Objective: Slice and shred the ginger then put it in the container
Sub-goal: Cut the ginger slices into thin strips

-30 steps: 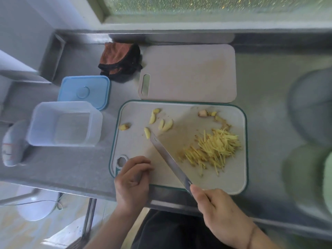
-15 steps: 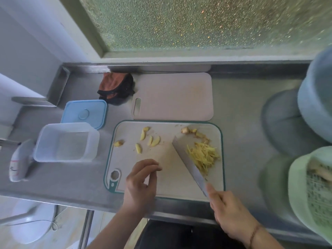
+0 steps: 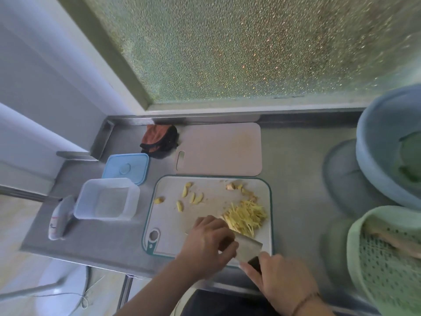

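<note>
- Shredded ginger (image 3: 246, 217) lies in a loose heap on the right half of the teal-edged cutting board (image 3: 168, 222); unshredded ginger slices (image 3: 192, 197) are scattered on its far left part, and a few knobbly offcuts (image 3: 232, 186) lie at the far right edge.
- Right hand (image 3: 281, 285) grasps the dark handle of the cleaver (image 3: 247, 248), blade lying low on the board at the near side of the heap.
- Left hand (image 3: 208, 241) is over the blade's left end, fingers curled, touching the near edge of the shreds; can't tell if it pinches any.
- Clear container (image 3: 107, 199) sits empty on the bench (image 3: 293, 201), just left of the board; blue lid (image 3: 125, 168) is behind it.
- Handling, as a judgement: shreds are light, damp, limp and likely clingy, and scatter easily. Better to scoop them onto the flat blade with the left hand as a stop than to pinch them.
- Slices are stiff, small and slippery; hold them down with curled fingertips when cutting.
- Risk: shreds dropping between board and container.
</note>
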The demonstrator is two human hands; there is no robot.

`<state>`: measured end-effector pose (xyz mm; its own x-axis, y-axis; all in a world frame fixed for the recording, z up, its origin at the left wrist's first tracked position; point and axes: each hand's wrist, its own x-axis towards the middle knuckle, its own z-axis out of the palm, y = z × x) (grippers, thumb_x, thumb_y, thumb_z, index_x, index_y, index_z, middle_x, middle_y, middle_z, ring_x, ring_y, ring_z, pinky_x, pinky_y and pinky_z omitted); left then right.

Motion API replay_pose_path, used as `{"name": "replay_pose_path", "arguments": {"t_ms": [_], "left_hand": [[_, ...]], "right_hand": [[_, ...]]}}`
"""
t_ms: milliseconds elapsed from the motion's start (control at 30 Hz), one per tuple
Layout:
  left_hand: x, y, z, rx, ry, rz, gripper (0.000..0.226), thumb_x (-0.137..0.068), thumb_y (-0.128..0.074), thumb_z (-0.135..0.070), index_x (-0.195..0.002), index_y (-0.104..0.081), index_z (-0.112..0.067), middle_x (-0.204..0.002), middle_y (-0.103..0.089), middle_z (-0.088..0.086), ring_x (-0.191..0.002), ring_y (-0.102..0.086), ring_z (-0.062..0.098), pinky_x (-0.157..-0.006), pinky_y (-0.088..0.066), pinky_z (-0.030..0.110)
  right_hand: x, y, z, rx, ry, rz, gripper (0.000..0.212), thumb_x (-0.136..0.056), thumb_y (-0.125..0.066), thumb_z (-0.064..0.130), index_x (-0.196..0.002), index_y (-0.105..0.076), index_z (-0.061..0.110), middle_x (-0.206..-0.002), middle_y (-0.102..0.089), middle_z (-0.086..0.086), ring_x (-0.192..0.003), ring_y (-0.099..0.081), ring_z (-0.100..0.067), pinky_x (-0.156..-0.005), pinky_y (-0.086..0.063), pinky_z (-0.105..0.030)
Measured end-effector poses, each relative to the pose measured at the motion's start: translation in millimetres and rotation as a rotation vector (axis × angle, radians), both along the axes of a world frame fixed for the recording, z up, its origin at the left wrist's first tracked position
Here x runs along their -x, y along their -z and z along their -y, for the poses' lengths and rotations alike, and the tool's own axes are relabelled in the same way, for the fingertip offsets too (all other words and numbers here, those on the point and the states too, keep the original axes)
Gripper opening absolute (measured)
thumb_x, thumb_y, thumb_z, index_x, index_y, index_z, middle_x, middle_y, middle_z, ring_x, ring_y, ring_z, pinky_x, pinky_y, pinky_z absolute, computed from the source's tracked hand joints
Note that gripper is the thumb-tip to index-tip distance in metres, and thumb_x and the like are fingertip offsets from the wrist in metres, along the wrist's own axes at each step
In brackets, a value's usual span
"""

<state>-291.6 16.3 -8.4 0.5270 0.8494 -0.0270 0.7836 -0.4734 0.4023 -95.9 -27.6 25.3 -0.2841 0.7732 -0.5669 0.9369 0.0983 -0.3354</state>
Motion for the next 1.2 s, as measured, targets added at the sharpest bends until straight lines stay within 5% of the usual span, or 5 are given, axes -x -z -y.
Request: {"name": "replay_pose_path", "arguments": {"t_ms": [267, 433, 700, 1000, 1200], "left_hand": [[-20.2, -6.4, -19.4, 0.214, 0.058, -0.213, 0.065, -0.093, -0.021, -0.068, -0.133, -0.059, -0.034, -0.135, -0.052, -0.014, -0.126, -0.035, 0.012, -0.109, -0.026, 0.038], [42.2, 3.2, -53.0, -0.058, -0.255, 0.179, 0.024, -0.091, -0.059, -0.034, -0.099, -0.077, -0.019, -0.101, -0.074, -0.002, -0.093, -0.066, 0.021, -0.083, -0.052, 0.034], [97.7, 42.7, -94.1, -0.06, -0.291, -0.098, 0.022, -0.066, -0.093, -0.03, -0.076, -0.076, -0.02, -0.078, -0.071, -0.001, -0.071, -0.064, 0.027, -0.065, -0.053, 0.035], [75.3, 61.2, -93.9, -0.174, -0.168, -0.17, 0.023, -0.057, -0.093, -0.021, -0.057, -0.07, -0.021, -0.065, -0.064, -0.005, -0.065, -0.057, 0.025, -0.066, -0.039, 0.033], [89.9, 60.9, -96.9, -0.249, -0.242, -0.013, 0.018, -0.066, -0.069, -0.015, -0.05, -0.061, -0.018, -0.053, -0.058, -0.001, -0.049, -0.054, 0.025, -0.055, -0.046, 0.03]], "right_hand": [[-4.4, -5.9, -7.6, -0.01, 0.015, 0.063, 0.089, -0.071, 0.007, 0.078, -0.107, -0.053, 0.024, -0.103, -0.068, -0.001, -0.096, -0.067, -0.018, -0.069, -0.043, -0.03], [-3.8, 7.5, -0.6, -0.049, 0.182, 0.068, 0.105, -0.058, 0.014, 0.083, -0.117, -0.056, 0.031, -0.108, -0.069, 0.0, -0.101, -0.065, -0.014, -0.084, -0.048, -0.029], [5.7, 27.9, 22.8, -0.105, 0.531, -0.115, 0.094, -0.041, 0.001, 0.103, -0.08, -0.062, 0.045, -0.08, -0.066, 0.027, -0.085, -0.068, -0.017, -0.084, -0.051, -0.032], [33.7, 3.5, 15.6, -0.175, 0.696, -0.091, 0.092, -0.037, 0.007, 0.102, -0.076, -0.058, 0.05, -0.097, -0.074, -0.001, -0.104, -0.066, -0.022, -0.107, -0.023, -0.017], [44.5, -20.0, 12.1, -0.137, 0.637, 0.01, 0.078, -0.068, -0.016, 0.088, -0.071, -0.067, 0.029, -0.068, -0.069, 0.002, -0.072, -0.065, -0.007, -0.07, -0.049, -0.023]]}}
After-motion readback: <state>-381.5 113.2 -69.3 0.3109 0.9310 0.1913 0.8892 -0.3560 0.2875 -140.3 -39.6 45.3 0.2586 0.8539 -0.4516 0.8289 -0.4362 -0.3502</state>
